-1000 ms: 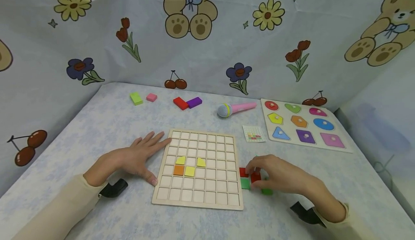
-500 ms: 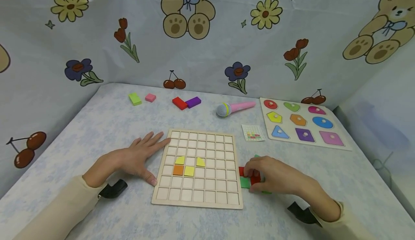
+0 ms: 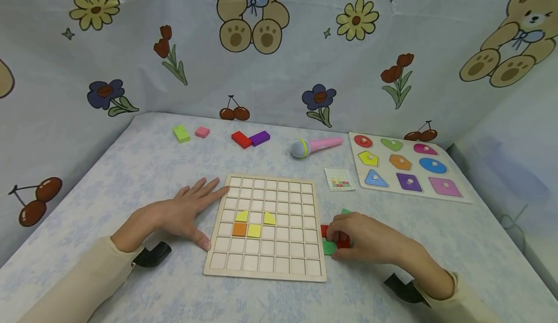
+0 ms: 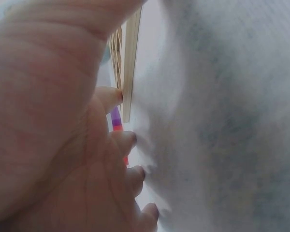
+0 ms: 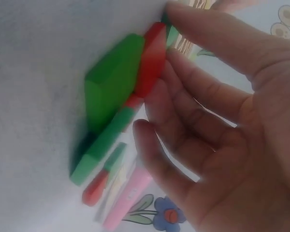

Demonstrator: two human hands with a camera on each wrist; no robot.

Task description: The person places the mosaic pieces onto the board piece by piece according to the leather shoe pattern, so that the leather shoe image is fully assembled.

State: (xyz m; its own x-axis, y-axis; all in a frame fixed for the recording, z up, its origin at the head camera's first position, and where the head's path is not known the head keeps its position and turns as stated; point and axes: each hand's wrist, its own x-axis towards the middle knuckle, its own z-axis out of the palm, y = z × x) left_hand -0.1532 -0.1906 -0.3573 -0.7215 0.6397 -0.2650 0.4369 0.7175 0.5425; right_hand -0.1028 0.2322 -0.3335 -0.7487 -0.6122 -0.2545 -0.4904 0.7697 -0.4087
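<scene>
My left hand (image 3: 189, 211) rests on the table with fingers spread, its index finger and thumb at the left edge of a wooden grid board (image 3: 265, 278). On that board lie one orange tile (image 3: 239, 229), a yellow square tile (image 3: 254, 231) and two yellow cut-corner tiles (image 3: 269, 219). Beside the board's right edge, my right hand (image 3: 370, 240) has thumb and index finger on either side of a green tile (image 3: 329, 248). Red tiles (image 5: 152, 63) and a bright green tile (image 5: 113, 79) stand by its fingers in the right wrist view, partly covered by the hand in the head view.
Behind the board lie a pink microphone (image 3: 322, 144), a small pattern card (image 3: 340, 179) and a shape puzzle board (image 3: 405, 168). Further back are red (image 3: 241, 139), purple (image 3: 260, 138), pink (image 3: 202, 132) and light green (image 3: 181, 133) blocks. A printed cloth (image 3: 279, 71) hangs behind.
My right hand has shifted slightly left, from over the red tile toward the green tile next to the board. The left hand and the tiles on the board stay as they were.
</scene>
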